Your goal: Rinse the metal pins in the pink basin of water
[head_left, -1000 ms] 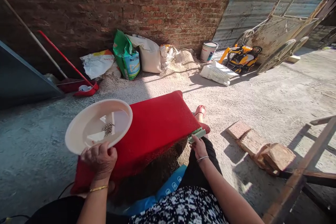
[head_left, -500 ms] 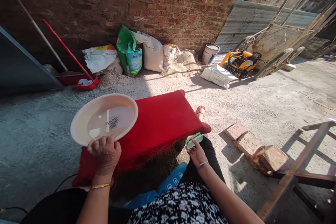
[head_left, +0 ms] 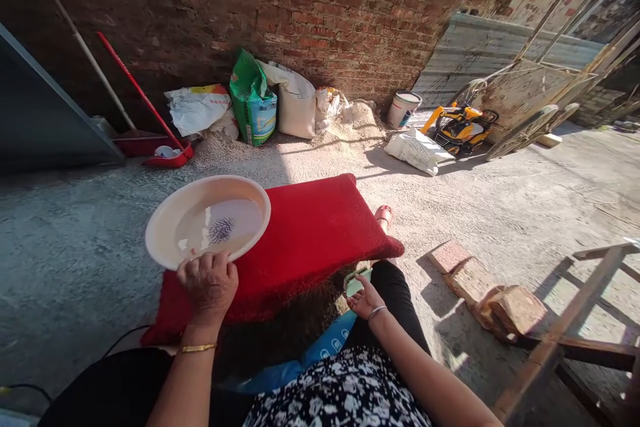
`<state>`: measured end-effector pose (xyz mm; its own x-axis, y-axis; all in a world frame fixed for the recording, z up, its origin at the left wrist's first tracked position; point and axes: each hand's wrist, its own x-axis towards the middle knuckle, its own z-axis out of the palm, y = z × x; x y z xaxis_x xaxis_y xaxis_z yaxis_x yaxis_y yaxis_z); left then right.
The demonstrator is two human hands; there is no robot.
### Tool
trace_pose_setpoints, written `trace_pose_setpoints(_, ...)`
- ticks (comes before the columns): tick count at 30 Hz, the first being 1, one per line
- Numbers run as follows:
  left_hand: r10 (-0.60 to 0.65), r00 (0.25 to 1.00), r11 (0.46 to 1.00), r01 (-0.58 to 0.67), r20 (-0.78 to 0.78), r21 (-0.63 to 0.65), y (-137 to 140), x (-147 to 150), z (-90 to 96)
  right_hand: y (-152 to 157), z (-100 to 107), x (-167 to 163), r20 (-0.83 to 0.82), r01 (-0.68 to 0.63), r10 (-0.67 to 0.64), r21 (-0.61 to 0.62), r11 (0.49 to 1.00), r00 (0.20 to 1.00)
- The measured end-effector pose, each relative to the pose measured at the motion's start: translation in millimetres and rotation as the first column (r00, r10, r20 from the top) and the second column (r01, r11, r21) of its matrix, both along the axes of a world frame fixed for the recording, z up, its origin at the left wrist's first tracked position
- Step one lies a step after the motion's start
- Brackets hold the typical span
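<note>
A pale plastic basin with some water in it sits on the left end of a low bench under a red cloth. A dark purple pattern shows on its bottom. My left hand is closed over the basin's near rim, fingers curled to the inside. Lower right, by my knee and the cloth's near edge, my right hand grips a light green scrub brush. Part of the brush is hidden by my fingers, and its bristles face the cloth side.
Several sacks and a heap of gravel lie along the brick wall. A red dustpan stands left, a bucket and a yellow toy vehicle right. Bricks and a wooden frame lie on the right.
The brush has moved slightly left and down with my right hand, and has turned. My left hand stays on the basin rim. The whole view has shifted a little.
</note>
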<state>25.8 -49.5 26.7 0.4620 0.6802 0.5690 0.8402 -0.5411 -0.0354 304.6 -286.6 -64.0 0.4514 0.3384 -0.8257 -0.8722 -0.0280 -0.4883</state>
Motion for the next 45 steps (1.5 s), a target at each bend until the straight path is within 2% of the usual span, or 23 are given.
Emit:
trace_pose_setpoints(4, 0.004, 1.0, 1.0, -0.004, 0.007, -0.02, 0.0, 0.9, -0.2, -3.3, 6.8, 0.3, 0.079, 0.046, -0.053, 0.084, 0.995, 0.995)
trace_pose_setpoints(6, 0.005, 1.0, 0.999, -0.004, 0.015, -0.035, 0.7, 1.1, -1.3, 0.4, 11.9, 3.8, 0.121, 0.066, -0.084, 0.139, 0.988, 0.989)
trace_pose_setpoints(9, -0.001, 0.999, 0.998, 0.003, 0.036, -0.07, 1.8, 0.9, -3.7, 11.7, 11.8, 6.7, 0.141, 0.071, -0.094, 0.159, 0.985, 0.985)
trace_pose_setpoints(13, -0.006, 0.999, 0.997, 0.008, 0.032, -0.075, 1.6, 0.2, -3.7, 22.3, -2.2, 0.7, 0.123, 0.055, -0.065, 0.087, 0.995, 0.99)
trace_pose_setpoints(17, 0.0, 1.0, 0.998, 0.0, 0.007, -0.066, -0.1, 0.2, -0.9, 12.5, -11.3, -11.4, 0.017, 0.006, -0.006, -0.038, 0.999, 1.0)
trace_pose_setpoints(19, 0.003, 1.0, 0.998, -0.003, 0.003, -0.063, -0.4, 0.5, -0.6, 5.5, -8.6, -14.6, 0.007, 0.01, -0.01, -0.041, 0.999, 1.0)
trace_pose_setpoints(25, 0.018, 1.0, 0.999, -0.019, -0.007, -0.028, 0.3, 0.9, -1.9, 15.0, 9.9, -8.2, 0.145, 0.098, -0.121, 0.159, 0.982, 0.982)
trace_pose_setpoints(29, 0.016, 1.0, 0.999, -0.016, -0.01, -0.031, 0.4, 0.9, -1.0, 28.6, 7.4, -7.3, 0.159, 0.115, -0.15, 0.213, 0.97, 0.976)
trace_pose_setpoints(40, 0.012, 1.0, 0.999, -0.011, 0.022, -0.045, 2.2, 1.9, -2.0, 28.6, -7.2, -6.9, 0.214, 0.035, -0.077, 0.196, 0.98, 0.974)
trace_pose_setpoints(45, 0.008, 1.0, 1.0, -0.008, 0.009, -0.023, 3.0, 1.3, -1.8, 29.3, -23.7, -19.5, 0.191, -0.045, 0.025, 0.104, 0.994, 0.981)
